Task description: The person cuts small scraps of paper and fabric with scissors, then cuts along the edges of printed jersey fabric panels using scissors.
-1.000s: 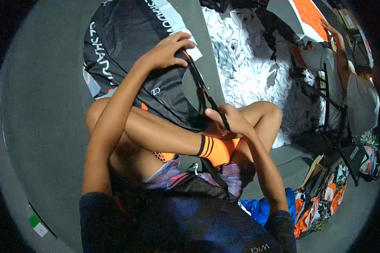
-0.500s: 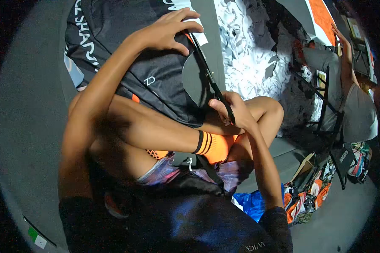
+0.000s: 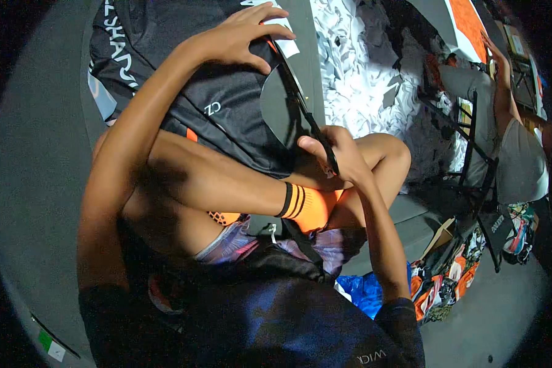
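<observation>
Black printed fabric [image 3: 196,80] with white lettering and small orange parts lies spread over my crossed legs and the grey surface. At its upper right edge rests my left hand [image 3: 242,40], fingers spread and thumb apart, close to the tip of the scissors. Long black scissors [image 3: 310,116] are in my right hand [image 3: 337,153], with their blades pointing up and left along the curved edge of the fabric. The thumb of this hand is raised beside the handle. How far apart the blades are is hard to tell.
A heap of white scraps [image 3: 356,80] lies beyond the scissors. At the right, another person's arm [image 3: 503,80] reaches to an orange and white sheet [image 3: 466,27], near a black folding frame [image 3: 472,135]. Colourful scraps [image 3: 451,282] and a blue bag [image 3: 362,294] lie lower right.
The view has shifted, and my left hand, the fabric and the scissors now appear higher in the picture. The scissors are still in my right hand.
</observation>
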A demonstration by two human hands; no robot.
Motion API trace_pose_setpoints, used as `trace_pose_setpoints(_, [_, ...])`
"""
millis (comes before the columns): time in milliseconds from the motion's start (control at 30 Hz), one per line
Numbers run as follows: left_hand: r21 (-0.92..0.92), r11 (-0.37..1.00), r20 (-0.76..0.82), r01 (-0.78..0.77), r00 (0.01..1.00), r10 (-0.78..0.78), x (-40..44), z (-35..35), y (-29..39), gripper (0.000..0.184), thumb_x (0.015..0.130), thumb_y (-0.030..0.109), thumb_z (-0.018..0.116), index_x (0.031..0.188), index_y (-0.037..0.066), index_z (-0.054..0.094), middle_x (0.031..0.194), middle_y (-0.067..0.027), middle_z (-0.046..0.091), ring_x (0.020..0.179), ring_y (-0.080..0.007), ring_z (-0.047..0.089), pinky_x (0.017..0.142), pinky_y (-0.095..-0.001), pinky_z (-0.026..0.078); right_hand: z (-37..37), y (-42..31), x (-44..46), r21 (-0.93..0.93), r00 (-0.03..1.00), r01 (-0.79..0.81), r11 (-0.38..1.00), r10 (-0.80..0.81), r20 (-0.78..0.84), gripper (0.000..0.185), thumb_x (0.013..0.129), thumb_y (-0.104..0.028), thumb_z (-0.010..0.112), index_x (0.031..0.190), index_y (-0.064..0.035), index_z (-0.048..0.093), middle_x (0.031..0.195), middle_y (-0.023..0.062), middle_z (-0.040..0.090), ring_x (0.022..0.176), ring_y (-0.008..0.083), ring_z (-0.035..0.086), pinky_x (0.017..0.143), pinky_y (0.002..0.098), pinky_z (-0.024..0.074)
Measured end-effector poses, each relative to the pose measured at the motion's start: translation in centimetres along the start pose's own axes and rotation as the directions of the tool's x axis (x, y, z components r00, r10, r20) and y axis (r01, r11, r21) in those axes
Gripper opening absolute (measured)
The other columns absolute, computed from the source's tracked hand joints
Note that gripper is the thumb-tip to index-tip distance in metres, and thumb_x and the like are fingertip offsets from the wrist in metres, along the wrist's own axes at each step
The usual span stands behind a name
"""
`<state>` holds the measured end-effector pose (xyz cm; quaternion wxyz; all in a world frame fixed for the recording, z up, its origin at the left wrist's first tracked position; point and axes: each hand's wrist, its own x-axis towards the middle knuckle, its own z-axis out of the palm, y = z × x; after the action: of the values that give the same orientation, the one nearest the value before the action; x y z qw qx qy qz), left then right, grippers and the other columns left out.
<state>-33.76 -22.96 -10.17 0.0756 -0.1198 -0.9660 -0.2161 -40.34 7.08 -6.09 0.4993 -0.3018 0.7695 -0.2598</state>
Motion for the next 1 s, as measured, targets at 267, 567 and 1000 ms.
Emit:
trace_pose_setpoints(267, [0.004, 1.0, -0.005, 0.001, 1.0, -0.001, 0.0, 0.1, 0.0, 0.072, 0.065, 0.04, 0.074, 0.13, 0.023, 0.048, 0.144, -0.0092, 0.031, 0.134, -0.0332, 0.025, 0.109, -0.0475, 0.022, 0.0, -0.6, -0.6, -0.034, 1.0, -0.01, 0.999, 0.009, -0.016, 0.06, 0.08, -0.05, 0.064, 0.066, 0.0079, 0.057, 0.051, 0.0099, 0.045, 0.052, 0.0142, 0.044, 0.05, 0.0372, 0.0395])
trace_pose_setpoints(567, [-0.02, 1.0, -0.013, -0.007, 1.0, 0.007, 0.1, 0.0, -0.2, 0.074, 0.065, 0.04, 0.074, 0.131, 0.022, 0.046, 0.143, -0.0097, 0.031, 0.134, -0.0328, 0.026, 0.109, -0.047, 0.023, 0.0, -0.2, -1.0, 0.017, 0.999, -0.002, 1.0, 0.001, 0.042, 0.055, 0.083, -0.048, 0.063, 0.066, 0.0046, 0.057, 0.049, 0.0066, 0.048, 0.049, 0.0117, 0.047, 0.045, 0.0318, 0.0384])
trace_pose_setpoints(1000, [-0.045, 0.999, -0.004, 0.022, 1.0, -0.022, -0.4, -0.3, -0.7, 0.073, 0.065, 0.041, 0.075, 0.128, 0.018, 0.047, 0.14, -0.0116, 0.033, 0.131, -0.0336, 0.029, 0.107, -0.0463, 0.025, 0.4, 0.2, 1.3, 0.034, 0.995, 0.088, 0.996, -0.09, 0.049, 0.048, 0.088, -0.041, 0.061, 0.064, -0.0007, 0.05, 0.048, 0.0023, 0.048, 0.042, 0.0092, 0.047, 0.037, 0.0248, 0.0338])
